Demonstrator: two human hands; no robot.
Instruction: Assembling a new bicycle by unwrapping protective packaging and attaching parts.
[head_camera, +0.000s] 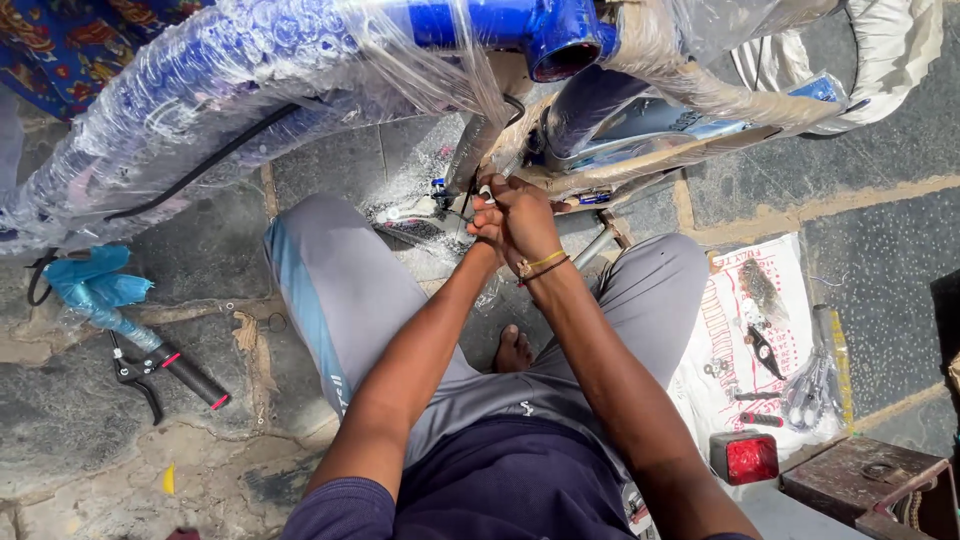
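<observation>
A person in grey trousers squats on a rough stone-slab floor, both arms stretched toward a bicycle frame wrapped in clear, crinkled plastic film. The right hand and left hand meet at the far centre, pressed close together with fingers curled around a small white part beside a slim grey metal tube of the bicycle; how firmly either hand clamps it cannot be told. Thin yellow and dark thread bands circle the right wrist.

The glossy blue tube of the frame runs across the far left, its open round end showing a dark hollow. A black cable trails along the film. To the right, a curved silvery mudguard sits under more wrapping.

At the near left, a black brake lever with red rings lies on the floor, next to a crumpled turquoise plastic bag. On the right, a white woven sack is spread flat and carries small dark metal parts and a clear packet of hardware. Just near it stands a squarish red reflector lamp, and a worn wooden box fills the near right corner. 1 bare foot shows between the knees.
</observation>
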